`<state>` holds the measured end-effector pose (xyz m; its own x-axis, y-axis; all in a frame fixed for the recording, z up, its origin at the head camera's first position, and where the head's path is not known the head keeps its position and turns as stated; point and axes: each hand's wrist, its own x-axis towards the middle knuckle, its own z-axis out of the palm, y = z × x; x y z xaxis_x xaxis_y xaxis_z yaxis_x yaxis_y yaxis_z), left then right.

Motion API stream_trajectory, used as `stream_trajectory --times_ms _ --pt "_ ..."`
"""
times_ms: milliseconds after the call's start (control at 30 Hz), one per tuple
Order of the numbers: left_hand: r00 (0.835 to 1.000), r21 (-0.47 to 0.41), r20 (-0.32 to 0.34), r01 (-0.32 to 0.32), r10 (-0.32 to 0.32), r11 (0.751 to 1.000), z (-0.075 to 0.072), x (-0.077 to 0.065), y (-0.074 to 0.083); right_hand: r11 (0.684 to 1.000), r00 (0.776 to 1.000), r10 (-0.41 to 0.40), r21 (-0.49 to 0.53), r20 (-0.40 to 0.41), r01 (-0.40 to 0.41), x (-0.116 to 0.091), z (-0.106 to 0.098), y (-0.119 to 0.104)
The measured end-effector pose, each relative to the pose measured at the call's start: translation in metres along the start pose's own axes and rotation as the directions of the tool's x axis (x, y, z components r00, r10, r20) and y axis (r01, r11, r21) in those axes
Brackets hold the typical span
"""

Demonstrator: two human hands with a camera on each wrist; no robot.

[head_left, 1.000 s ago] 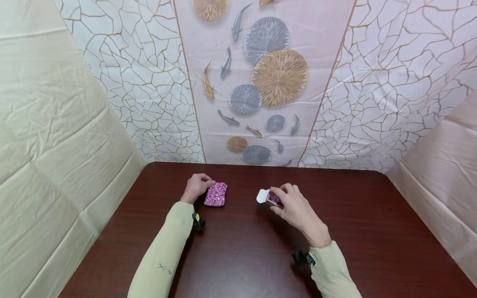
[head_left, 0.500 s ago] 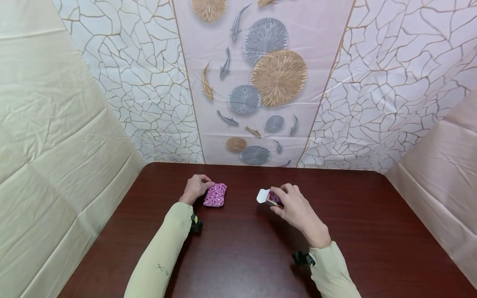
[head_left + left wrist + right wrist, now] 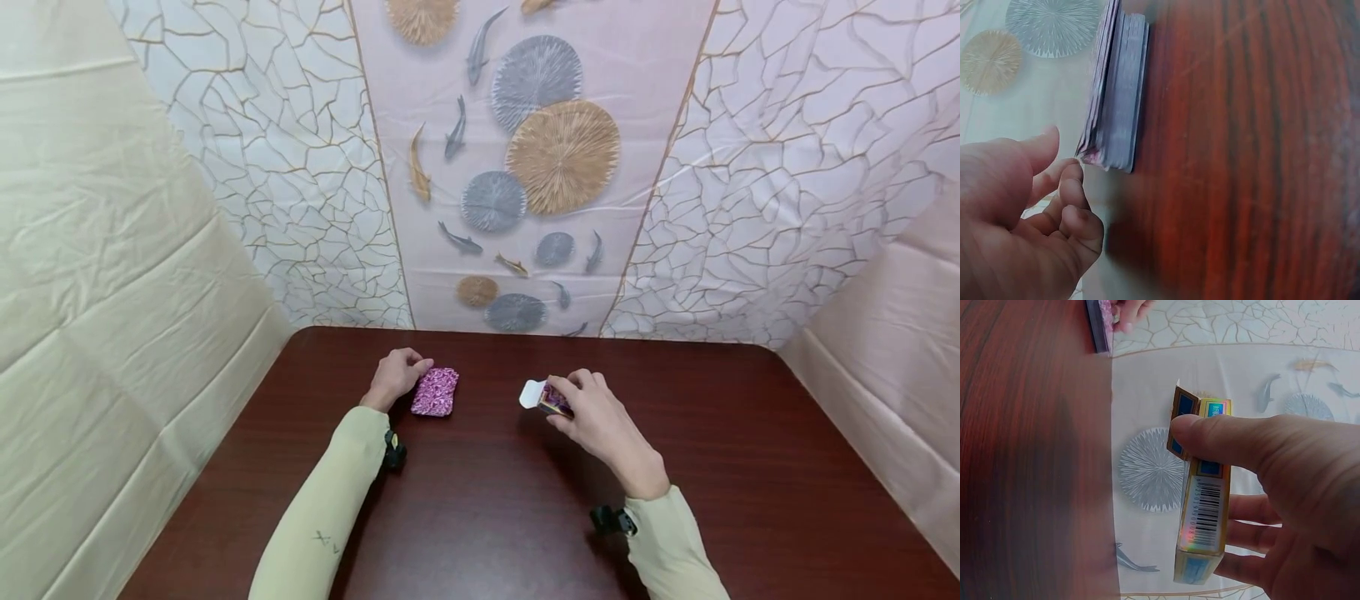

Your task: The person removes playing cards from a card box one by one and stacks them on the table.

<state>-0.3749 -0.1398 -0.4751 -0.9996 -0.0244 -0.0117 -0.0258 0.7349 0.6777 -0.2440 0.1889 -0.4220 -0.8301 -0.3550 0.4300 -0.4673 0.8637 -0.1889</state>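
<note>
A stack of cards [image 3: 435, 392] with a pink and purple patterned back lies on the table, left of centre. In the left wrist view the cards [image 3: 1124, 94] show their grey edges, the upper ones slightly splayed. My left hand [image 3: 393, 377] is at the stack's far left corner, an index fingertip right at that corner and the thumb apart from it. The other fingers [image 3: 1082, 225] are loosely bent. My right hand [image 3: 600, 421] grips a small card box [image 3: 553, 400] between thumb and fingers. Its white flap [image 3: 531, 393] stands open toward the left; a barcode [image 3: 1204, 512] shows on its side.
The dark red-brown wooden table [image 3: 480, 500] spreads under both hands. Behind it hangs a patterned cloth [image 3: 517, 208] with fish and round motifs, and beige cloth [image 3: 127, 333] lines the left side. A wrist camera [image 3: 393, 451] sits on each forearm.
The left thumb has drawn back slightly from the stack's corner, so more of the top card shows. The right hand and the card box have stayed nearly still.
</note>
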Motion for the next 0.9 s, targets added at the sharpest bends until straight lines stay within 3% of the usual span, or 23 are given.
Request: stream_trajectory --times_ms 167,567,900 --pt "1.000 -0.026 -0.009 -0.006 0.005 1.000 -0.004 -0.002 0.006 1.000 1.000 -0.011 -0.013 0.008 0.011 0.000 0.001 0.000" --pt "0.990 -0.142 -0.130 -0.078 0.060 0.987 -0.006 -0.015 0.028 1.000 1.000 -0.014 -0.006 0.002 0.014 0.001 0.001 -0.002" --pt "0.985 -0.254 -0.153 -0.119 0.082 0.960 -0.010 -0.032 0.052 0.999 0.999 -0.037 -0.005 -0.017 0.037 0.002 0.003 -0.003"
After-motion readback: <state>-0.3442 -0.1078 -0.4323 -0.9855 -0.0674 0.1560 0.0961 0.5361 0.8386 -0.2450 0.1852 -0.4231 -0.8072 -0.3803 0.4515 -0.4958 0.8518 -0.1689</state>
